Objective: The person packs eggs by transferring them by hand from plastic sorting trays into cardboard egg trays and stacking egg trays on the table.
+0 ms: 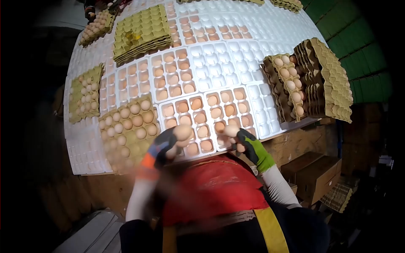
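Note:
My left hand (164,143), in a dark glove with blue and orange at the cuff, is closed around a few eggs, one pale egg (182,132) at its fingertips. It hovers over the near left edge of a white foam tray (176,100) with eggs in its cups. My right hand (252,147), gloved in black and green, is closed around eggs too. A light egg (231,130) shows at its fingertips, above the near cups of a second foam tray (252,111). Several of that tray's cups hold eggs; the near ones are partly hidden by my hand.
A pulp tray of eggs (130,135) lies left of my left hand, its near part blurred. Stacked pulp trays (333,84) stand at right, beside tilted trays with eggs. More pulp trays (143,29) sit farther back on foam trays. Cardboard boxes (314,177) are low at right.

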### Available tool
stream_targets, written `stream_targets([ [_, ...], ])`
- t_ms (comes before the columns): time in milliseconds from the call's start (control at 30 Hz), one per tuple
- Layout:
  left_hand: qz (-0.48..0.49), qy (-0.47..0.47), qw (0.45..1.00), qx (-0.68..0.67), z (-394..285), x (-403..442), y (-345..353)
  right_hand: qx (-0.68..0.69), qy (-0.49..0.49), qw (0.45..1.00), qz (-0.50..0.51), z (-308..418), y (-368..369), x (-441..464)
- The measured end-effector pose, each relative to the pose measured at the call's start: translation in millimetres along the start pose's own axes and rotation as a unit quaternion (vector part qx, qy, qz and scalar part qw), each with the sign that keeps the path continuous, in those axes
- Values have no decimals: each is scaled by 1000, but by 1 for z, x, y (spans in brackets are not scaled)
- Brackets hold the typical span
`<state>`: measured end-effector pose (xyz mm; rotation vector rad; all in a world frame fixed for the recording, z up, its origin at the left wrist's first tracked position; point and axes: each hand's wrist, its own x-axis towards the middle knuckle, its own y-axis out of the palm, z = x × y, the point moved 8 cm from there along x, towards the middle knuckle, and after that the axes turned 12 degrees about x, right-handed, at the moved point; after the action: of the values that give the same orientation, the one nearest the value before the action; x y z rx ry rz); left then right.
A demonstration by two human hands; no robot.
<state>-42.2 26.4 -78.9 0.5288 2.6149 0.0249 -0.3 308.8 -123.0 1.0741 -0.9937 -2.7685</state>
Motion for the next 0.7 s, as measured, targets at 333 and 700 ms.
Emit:
stream_targets([
  [333, 42, -84, 988, 124, 8, 113, 107, -210, -220, 917, -259, 72, -117, -59],
  [700, 34, 250, 786, 564, -46, 163, 260, -397, -386, 772, -311, 94, -120, -73],
])
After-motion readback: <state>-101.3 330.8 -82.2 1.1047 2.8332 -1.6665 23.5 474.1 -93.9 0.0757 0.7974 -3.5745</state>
